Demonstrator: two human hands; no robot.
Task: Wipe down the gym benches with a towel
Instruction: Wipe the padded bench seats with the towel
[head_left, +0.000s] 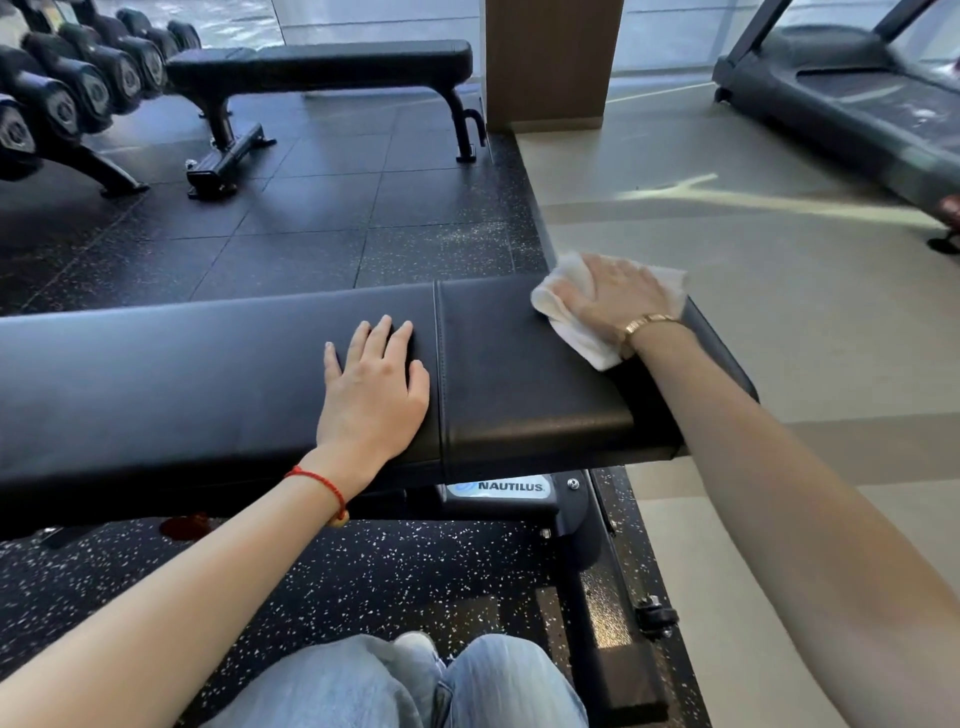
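A black padded gym bench (208, 374) runs across the view in front of me, with a seam splitting its long pad from a shorter right pad. My right hand (623, 296) presses a white towel (563, 306) flat on the far right corner of the short pad. My left hand (376, 384) rests flat, fingers spread, on the long pad just left of the seam, holding nothing. A second black flat bench (322, 65) stands farther back on the rubber floor.
A dumbbell rack (67, 98) lines the far left. A brown pillar (550, 62) rises behind the near bench. A treadmill (857, 98) stands at the upper right on the pale floor. The bench frame and foot (587, 561) sit by my knees.
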